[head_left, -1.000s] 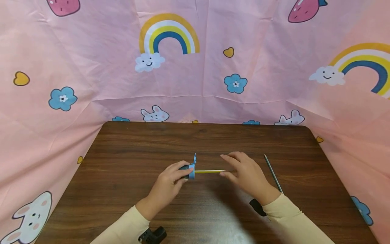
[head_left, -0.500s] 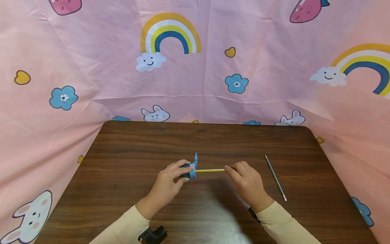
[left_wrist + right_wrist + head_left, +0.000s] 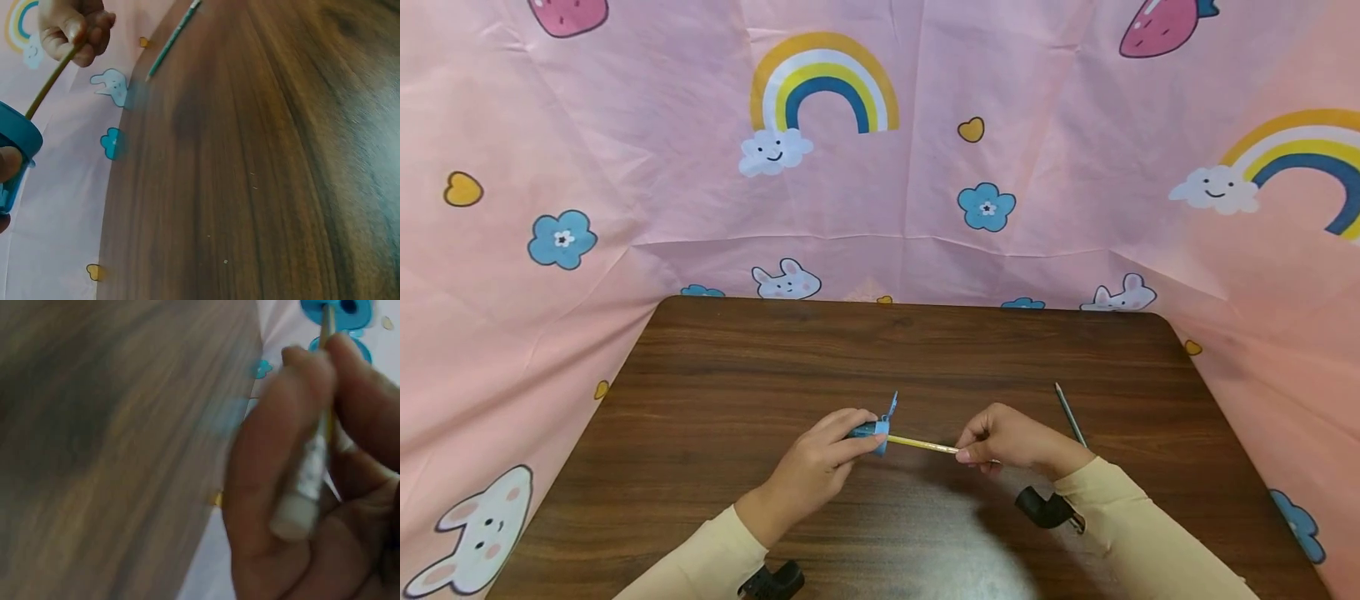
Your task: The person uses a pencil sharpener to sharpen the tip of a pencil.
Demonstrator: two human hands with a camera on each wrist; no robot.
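Note:
A blue pencil sharpener (image 3: 882, 436) with its lid flipped up is gripped by my left hand (image 3: 812, 454) above the table. The tip of a yellow pencil (image 3: 921, 444) sits inside one of its holes. My right hand (image 3: 1011, 437) pinches that pencil near its far end between thumb and fingers. In the right wrist view the pencil's pale eraser end (image 3: 294, 519) sticks out behind the fingers, and the sharpener's blue face (image 3: 359, 315) shows a second, dark hole. In the left wrist view only the rim of the sharpener (image 3: 22, 128) and two fingertips show.
A green pencil (image 3: 1069, 412) lies on the dark wood table (image 3: 737, 350) to the right, partly covered by my right arm. Small pale specks dot the tabletop in the left wrist view. Pink printed cloth (image 3: 670, 167) hangs around the table's back and sides.
The loosely spread right hand took hold of the yellow pencil's end, then turned over with it. Pencil and sharpener now slant down to the right, both slightly nearer me.

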